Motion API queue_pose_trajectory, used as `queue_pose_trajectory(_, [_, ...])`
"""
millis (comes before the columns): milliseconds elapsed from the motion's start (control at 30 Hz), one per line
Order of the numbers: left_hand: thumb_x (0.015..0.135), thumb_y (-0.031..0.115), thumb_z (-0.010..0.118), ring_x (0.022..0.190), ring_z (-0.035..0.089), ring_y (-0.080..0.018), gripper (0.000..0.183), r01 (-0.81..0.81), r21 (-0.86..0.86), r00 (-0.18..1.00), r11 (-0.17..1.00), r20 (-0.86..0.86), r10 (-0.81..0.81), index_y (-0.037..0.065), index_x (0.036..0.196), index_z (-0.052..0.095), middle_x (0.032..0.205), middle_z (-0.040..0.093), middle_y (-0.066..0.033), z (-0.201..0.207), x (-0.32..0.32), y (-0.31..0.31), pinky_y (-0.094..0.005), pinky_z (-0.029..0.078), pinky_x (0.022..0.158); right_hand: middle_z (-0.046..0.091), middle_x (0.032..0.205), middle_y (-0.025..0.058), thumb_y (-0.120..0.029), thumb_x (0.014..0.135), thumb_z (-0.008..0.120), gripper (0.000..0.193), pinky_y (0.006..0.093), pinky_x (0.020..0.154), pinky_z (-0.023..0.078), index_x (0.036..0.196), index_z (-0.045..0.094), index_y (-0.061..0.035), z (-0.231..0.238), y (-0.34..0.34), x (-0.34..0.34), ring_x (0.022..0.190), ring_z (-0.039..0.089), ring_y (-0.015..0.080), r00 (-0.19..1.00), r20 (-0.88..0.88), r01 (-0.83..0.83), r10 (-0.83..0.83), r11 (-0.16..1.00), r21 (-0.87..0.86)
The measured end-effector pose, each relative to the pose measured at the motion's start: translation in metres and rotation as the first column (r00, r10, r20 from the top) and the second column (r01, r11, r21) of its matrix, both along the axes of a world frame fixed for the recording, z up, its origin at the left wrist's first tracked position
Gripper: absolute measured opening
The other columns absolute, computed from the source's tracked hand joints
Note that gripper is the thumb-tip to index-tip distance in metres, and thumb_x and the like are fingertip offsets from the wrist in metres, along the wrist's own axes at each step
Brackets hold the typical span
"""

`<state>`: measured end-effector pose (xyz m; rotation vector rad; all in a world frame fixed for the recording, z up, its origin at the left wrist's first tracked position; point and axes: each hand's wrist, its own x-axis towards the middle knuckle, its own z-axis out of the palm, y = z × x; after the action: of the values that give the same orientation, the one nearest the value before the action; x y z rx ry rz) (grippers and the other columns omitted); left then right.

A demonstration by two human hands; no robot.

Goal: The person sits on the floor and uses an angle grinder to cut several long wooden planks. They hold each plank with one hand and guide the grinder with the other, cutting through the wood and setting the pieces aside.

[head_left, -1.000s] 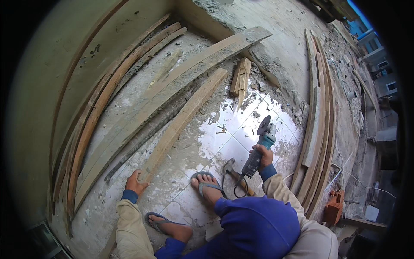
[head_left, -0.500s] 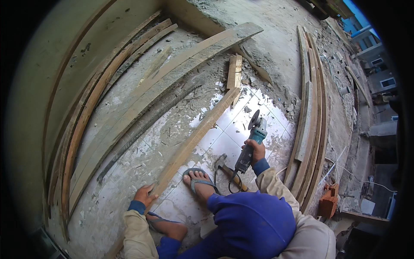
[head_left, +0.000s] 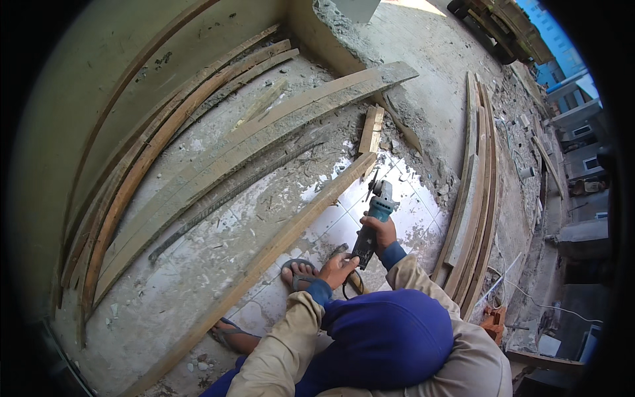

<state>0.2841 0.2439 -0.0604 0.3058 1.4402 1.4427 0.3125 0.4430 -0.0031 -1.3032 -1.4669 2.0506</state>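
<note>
My right hand (head_left: 380,234) is wrapped round the body of a teal and black angle grinder (head_left: 381,208), whose thin disc points away from me. At the grinder's rear end, near its cord, my left hand (head_left: 336,270) has its fingers closed on the black housing. A long wooden plank (head_left: 264,259) slants across the floor left of the grinder, its far end against a short wooden block (head_left: 371,132). Under my hands lies a hammer (head_left: 358,283), mostly hidden by my left hand and the grinder.
Wide, dusty boards (head_left: 218,155) and a ribbed metal bar (head_left: 218,210) lie to the left. More long planks (head_left: 477,192) are stacked at the right, near broken red bricks (head_left: 493,324). Rubble (head_left: 433,175) covers part of the tiled floor (head_left: 340,225). My sandalled feet are beside the plank.
My left hand has let go of the plank and moved right to the grinder's rear end. The grinder has turned, so its disc now shows edge-on. The view has shifted slightly.
</note>
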Motion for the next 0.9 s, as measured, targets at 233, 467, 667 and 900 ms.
queue_pose_trajectory(233, [0.103,0.050,0.069,0.082,0.074,-0.0148,0.060,-0.076,-0.024,0.947,0.997,0.312,0.079,-0.005,0.128,0.060,0.100,0.075,-0.0100,-0.005,0.019,0.009,-0.0268,0.057,0.069,0.069,0.089,0.0100,-0.010,0.077,0.083,0.045,0.0373,0.064,0.060,0.113,0.057,-0.0027,0.000,-0.011,-0.004,0.067,0.070,0.0227,0.999,-0.036,0.025,-0.023,0.998,0.051])
queue_pose_trajectory(467, [0.103,0.055,0.067,0.079,0.069,-0.0119,0.072,0.021,-0.088,0.971,0.996,0.239,0.001,-0.007,0.138,0.059,0.104,0.073,-0.0076,-0.037,0.032,-0.009,-0.0294,0.057,0.070,0.068,0.083,0.0093,-0.012,0.079,0.080,0.038,0.0392,0.063,0.059,0.109,0.058,-0.0042,-0.028,-0.027,0.011,0.067,0.070,0.0233,0.994,0.105,0.019,-0.031,0.994,0.112])
queue_pose_trajectory(667, [0.099,0.069,0.062,0.079,0.071,-0.0158,0.082,0.194,-0.152,0.972,0.969,0.166,-0.169,-0.008,0.130,0.064,0.106,0.075,-0.0124,-0.028,0.030,0.017,-0.0329,0.058,0.068,0.067,0.076,0.0102,-0.012,0.079,0.078,0.023,0.0394,0.058,0.057,0.095,0.063,-0.0034,-0.006,-0.004,0.007,0.061,0.068,0.0233,0.975,0.222,0.007,-0.032,0.993,0.115])
queue_pose_trajectory(900, [0.096,0.048,0.077,0.100,0.075,-0.0250,0.065,0.181,0.019,0.983,0.983,-0.025,-0.180,-0.002,0.135,0.061,0.113,0.075,-0.0208,-0.020,0.021,0.004,-0.0394,0.056,0.093,0.068,0.075,0.0083,-0.012,0.078,0.080,0.024,0.0383,0.057,0.057,0.093,0.064,-0.0032,-0.004,-0.001,0.002,0.059,0.067,0.0221,0.989,0.131,0.059,-0.065,0.997,0.048])
